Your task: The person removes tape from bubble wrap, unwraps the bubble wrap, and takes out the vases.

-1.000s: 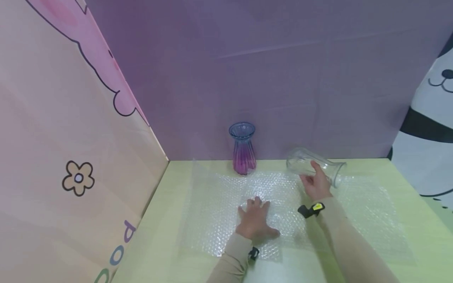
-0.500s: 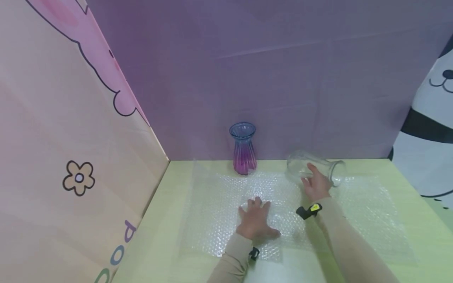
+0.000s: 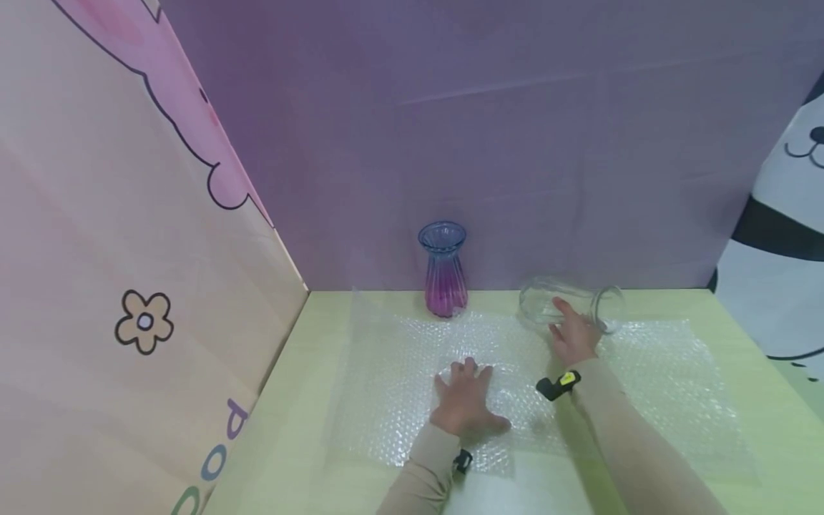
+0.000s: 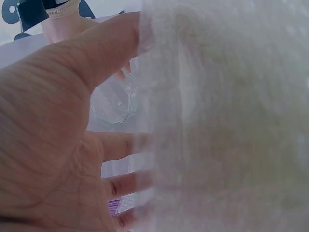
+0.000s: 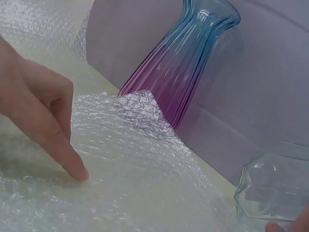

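A clear glass vase (image 3: 539,300) lies on its side at the back right, its flared mouth turned right. My right hand (image 3: 576,335) holds it near the neck, thumb along the near side. In the right wrist view only that hand's fingertips (image 5: 274,227) show beside the vase's base (image 5: 270,186). My left hand (image 3: 465,404) rests with spread fingers on a sheet of bubble wrap (image 3: 386,400) spread over the table. Blurred wrap (image 4: 222,121) hides its fingertips in the left wrist view.
A ribbed vase (image 3: 444,282), blue above and pink-purple below, stands upright by the purple back wall (image 3: 502,143). More bubble wrap (image 3: 669,393) lies under the right forearm. A printed wall panel (image 3: 77,250) borders the table (image 3: 283,408) on the left.
The clear vase has come down from a tilt to lie flatter, its mouth shifting slightly left; my right hand has moved slightly left with it. My left hand has stayed put.
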Demonstrator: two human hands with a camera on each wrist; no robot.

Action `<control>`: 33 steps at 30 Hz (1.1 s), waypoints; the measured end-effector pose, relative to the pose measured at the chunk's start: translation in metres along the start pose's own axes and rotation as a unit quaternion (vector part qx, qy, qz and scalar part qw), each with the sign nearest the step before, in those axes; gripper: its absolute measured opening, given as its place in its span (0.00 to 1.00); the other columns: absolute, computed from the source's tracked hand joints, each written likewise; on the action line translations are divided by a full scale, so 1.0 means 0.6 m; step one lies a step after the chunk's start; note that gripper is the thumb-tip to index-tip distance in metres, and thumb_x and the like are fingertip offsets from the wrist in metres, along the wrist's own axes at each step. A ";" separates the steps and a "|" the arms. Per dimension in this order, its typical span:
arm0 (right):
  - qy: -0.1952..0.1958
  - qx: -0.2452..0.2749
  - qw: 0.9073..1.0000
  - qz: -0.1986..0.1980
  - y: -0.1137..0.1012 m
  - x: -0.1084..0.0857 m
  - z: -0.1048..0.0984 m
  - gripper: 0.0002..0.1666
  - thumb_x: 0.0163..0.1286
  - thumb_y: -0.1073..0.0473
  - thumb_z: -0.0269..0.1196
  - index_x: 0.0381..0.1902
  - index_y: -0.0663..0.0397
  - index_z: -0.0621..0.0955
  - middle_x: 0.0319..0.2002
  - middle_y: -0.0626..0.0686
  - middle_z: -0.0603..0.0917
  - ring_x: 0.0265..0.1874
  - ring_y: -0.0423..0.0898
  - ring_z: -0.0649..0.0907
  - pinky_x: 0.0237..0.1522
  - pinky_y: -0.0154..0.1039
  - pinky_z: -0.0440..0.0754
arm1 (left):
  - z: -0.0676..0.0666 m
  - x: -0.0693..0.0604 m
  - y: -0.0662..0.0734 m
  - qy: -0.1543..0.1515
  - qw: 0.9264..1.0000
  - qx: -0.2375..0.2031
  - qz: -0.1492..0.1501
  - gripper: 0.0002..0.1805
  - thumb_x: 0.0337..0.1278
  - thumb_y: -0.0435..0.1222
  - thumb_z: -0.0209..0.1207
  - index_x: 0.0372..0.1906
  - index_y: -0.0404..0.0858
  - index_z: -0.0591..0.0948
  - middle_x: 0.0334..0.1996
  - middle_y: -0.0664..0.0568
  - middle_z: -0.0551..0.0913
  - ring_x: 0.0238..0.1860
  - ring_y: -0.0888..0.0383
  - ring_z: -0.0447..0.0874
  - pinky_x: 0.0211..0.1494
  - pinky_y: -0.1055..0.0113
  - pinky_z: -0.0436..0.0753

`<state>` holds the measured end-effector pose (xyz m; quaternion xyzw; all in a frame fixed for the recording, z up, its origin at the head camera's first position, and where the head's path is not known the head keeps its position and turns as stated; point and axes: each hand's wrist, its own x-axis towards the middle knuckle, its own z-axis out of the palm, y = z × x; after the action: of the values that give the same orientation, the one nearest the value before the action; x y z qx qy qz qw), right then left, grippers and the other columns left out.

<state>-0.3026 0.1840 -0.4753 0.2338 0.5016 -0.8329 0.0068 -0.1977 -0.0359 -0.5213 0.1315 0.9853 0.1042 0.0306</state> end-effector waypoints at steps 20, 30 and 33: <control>0.133 -0.063 0.986 -0.079 0.009 0.034 0.020 0.54 0.57 0.53 0.78 0.70 0.41 0.55 0.39 0.43 0.70 0.32 0.37 0.72 0.41 0.28 0.75 | -0.003 -0.003 0.000 -0.013 1.000 0.005 0.000 0.57 0.35 0.68 0.72 0.76 0.57 0.66 0.75 0.46 0.66 0.74 0.42 0.64 0.69 0.29 0.68; 0.110 -0.176 0.971 -0.122 0.005 0.049 0.022 0.65 0.56 0.52 0.79 0.79 0.51 0.50 0.80 0.56 0.55 0.77 0.51 0.62 0.81 0.43 0.58 | -0.008 -0.004 0.002 -0.016 1.000 0.014 0.001 0.57 0.34 0.69 0.73 0.75 0.55 0.68 0.73 0.46 0.68 0.73 0.43 0.66 0.67 0.30 0.71; 0.093 -0.213 0.962 -0.144 0.005 0.048 0.022 0.64 0.55 0.52 0.79 0.79 0.51 0.52 0.79 0.56 0.59 0.78 0.53 0.62 0.82 0.47 0.58 | -0.008 -0.004 0.003 -0.015 1.000 0.016 0.002 0.57 0.33 0.69 0.74 0.74 0.54 0.69 0.72 0.47 0.69 0.71 0.43 0.67 0.67 0.30 0.72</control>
<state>-0.3326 0.1780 -0.4844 0.2287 0.6943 -0.6734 -0.1102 -0.1952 -0.0360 -0.5161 0.1356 0.9860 0.0869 0.0429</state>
